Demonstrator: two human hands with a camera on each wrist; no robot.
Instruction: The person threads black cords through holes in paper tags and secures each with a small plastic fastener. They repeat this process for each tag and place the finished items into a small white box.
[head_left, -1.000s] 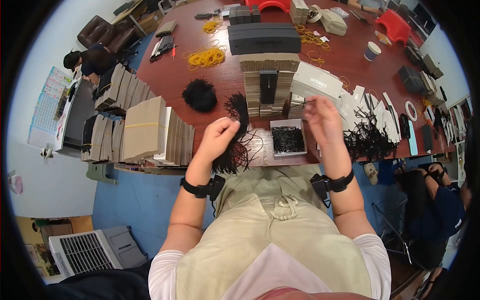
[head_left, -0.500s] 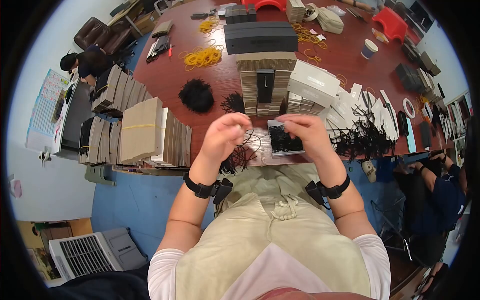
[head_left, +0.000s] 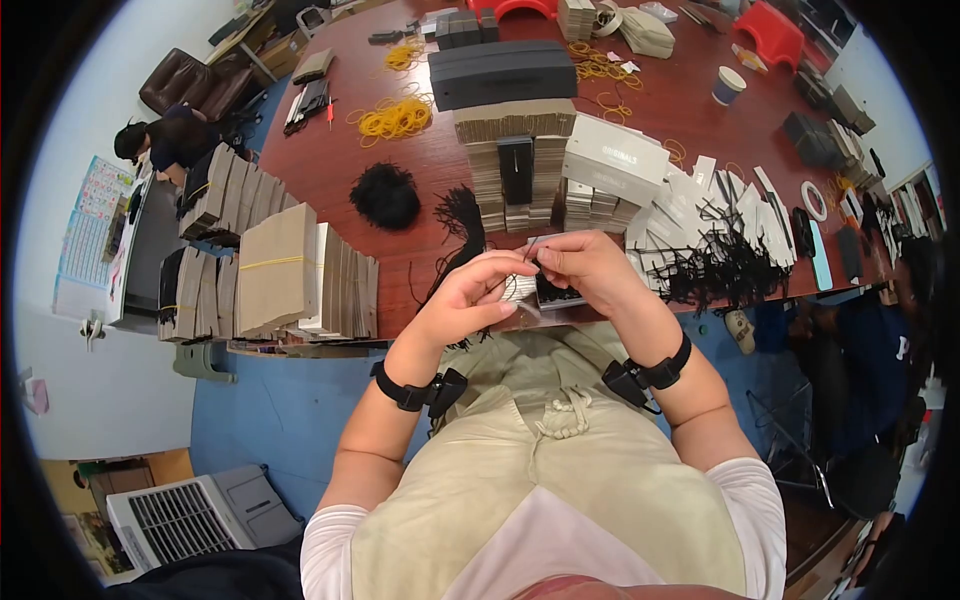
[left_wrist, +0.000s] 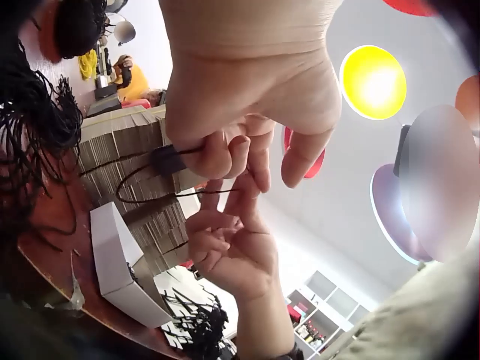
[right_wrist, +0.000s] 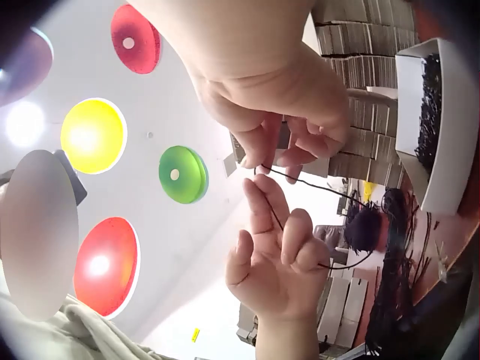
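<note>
Over the worktop's (head_left: pixel 290 160) near edge, the right hand's (head_left: pixel 592 272) grip pinches thin black cord (right_wrist: pixel 322 186); the left hand's (head_left: pixel 460 303) curled fingers hold its loop. A white box (left_wrist: pixel 112 240) sits near the edge, below them. Red surface shows between the cardboard stack (head_left: pixel 480 170) and a fuzzy black ball (head_left: pixel 385 197).

We see one thin black cord (right_wrist: pixel 296 180) held up above the near edge of the tabletop (head_left: pixel 400 270), off its surface. One stretch sits pinched at the fingertips of the right hand (head_left: pixel 592 268); another passes under the curled fingers of the left hand (head_left: pixel 467 297). Outward from the two hands it bows in a slack, curving loop. We cannot make out its far bend clearly, nor whether it is knotted.
</note>
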